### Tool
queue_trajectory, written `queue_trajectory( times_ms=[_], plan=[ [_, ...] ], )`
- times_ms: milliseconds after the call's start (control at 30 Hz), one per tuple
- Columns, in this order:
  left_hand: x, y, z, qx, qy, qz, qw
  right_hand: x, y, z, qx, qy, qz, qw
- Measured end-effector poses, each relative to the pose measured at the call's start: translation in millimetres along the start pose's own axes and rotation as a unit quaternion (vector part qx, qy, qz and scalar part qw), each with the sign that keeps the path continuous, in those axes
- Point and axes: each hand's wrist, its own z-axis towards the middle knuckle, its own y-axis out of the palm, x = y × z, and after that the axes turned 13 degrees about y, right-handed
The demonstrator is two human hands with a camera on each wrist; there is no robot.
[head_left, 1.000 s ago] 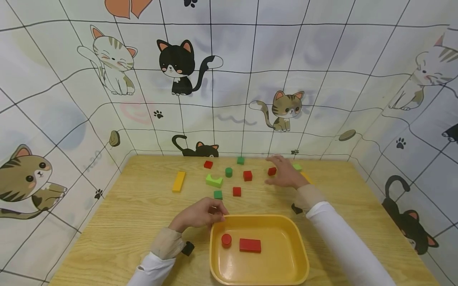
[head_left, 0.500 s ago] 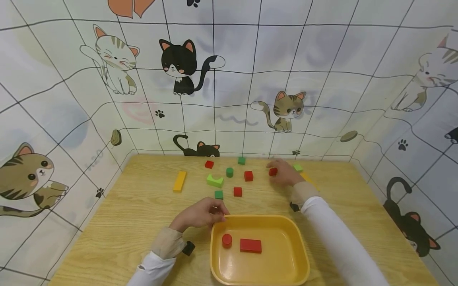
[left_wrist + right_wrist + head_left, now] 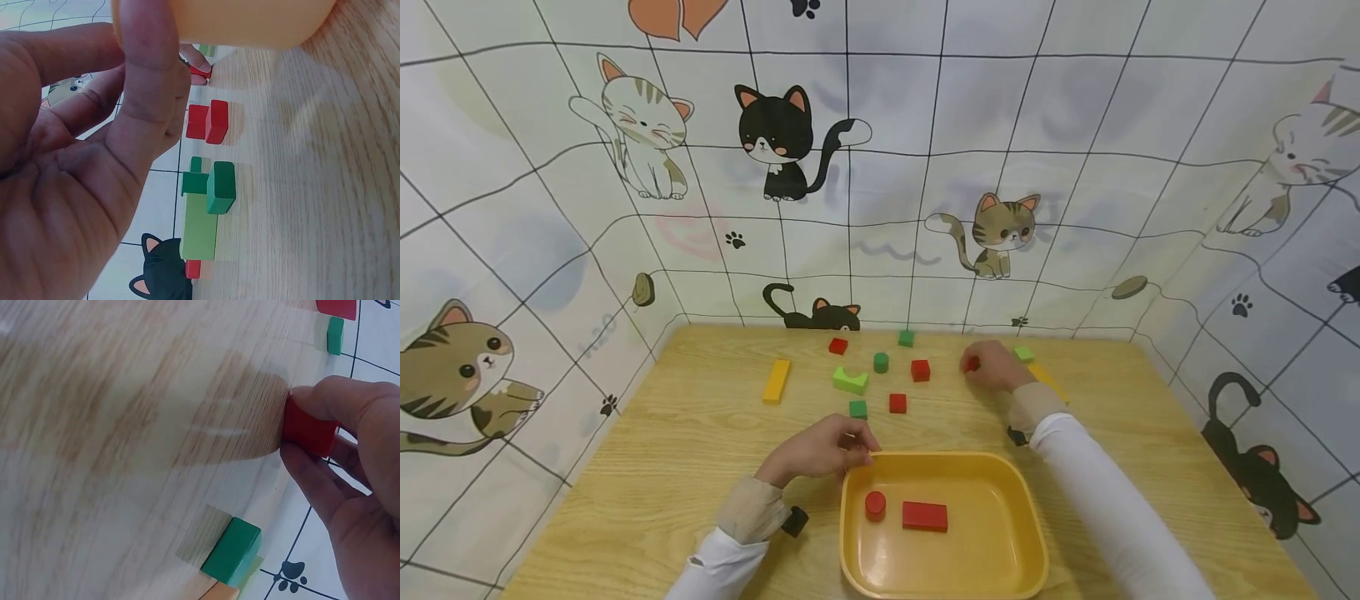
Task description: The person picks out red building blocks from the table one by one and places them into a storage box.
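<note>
My right hand [image 3: 996, 367] is at the back right of the table, pinching a red block [image 3: 309, 427] between thumb and fingers; the block sits at the table surface. In the head view only a bit of that block shows between the fingertips. My left hand [image 3: 822, 450] grips the back left corner of a yellow plastic tray [image 3: 1033, 533], fingers over its rim, as the left wrist view also shows. Inside the tray lie a red cylinder [image 3: 875, 506] and a red rectangular block [image 3: 925, 516].
Red cubes [image 3: 921, 371], green blocks [image 3: 858, 409], a green cylinder [image 3: 881, 362] and a light green arched block [image 3: 850, 381] lie behind the tray. One long yellow block [image 3: 777, 382] lies left, another [image 3: 1049, 382] right. A cat-print cloth [image 3: 880, 250] stands behind the table.
My right hand has come down around the red block, and its fingers have closed from a wide spread to a pinch. The left hand stays at the tray's corner.
</note>
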Motion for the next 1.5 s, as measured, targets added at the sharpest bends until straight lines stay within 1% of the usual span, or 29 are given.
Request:
queue_trajectory(
  times_ms=[300, 433, 600, 700, 833, 1067, 1300, 1500],
  plan=[
    [-1.0, 0.3, 0.4, 0.0, 0.009, 0.005, 1.0, -4, -7, -4, -0.004, -0.016, -0.005, 1.0],
    [-0.9, 0.5, 0.3, 0.001, 0.01, 0.008, 0.9999, -8, -11, -8, -0.007, -0.029, -0.007, 1.0],
    [-0.9, 1.0, 0.2, -0.001, 0.01, 0.008, 0.9999, -13, -17, -15, -0.012, -0.068, -0.004, 0.998],
    [-1.0, 1.2, 0.1, 0.0, 0.01, 0.008, 0.9999, -17, -22, -20, -0.012, -0.092, -0.01, 0.996],
    [-0.8, 1.5, 0.0, 0.002, 0.007, 0.006, 1.0, -29, -30, -30, -0.02, -0.11, -0.024, 0.993],
    [0.4, 1.9, -0.3, 0.001, 0.006, 0.007, 1.0, -55, -46, -55, -0.043, -0.121, -0.038, 0.991],
    [-0.6, 2.1, -0.1, 0.001, 0.006, 0.006, 1.0, -74, -49, -78, -0.054, -0.164, -0.061, 0.983],
    [0.5, 2.3, 0.5, 0.0, 0.004, 0.007, 1.0, -87, -51, -97, -0.082, -0.188, -0.055, 0.977]
  ],
)
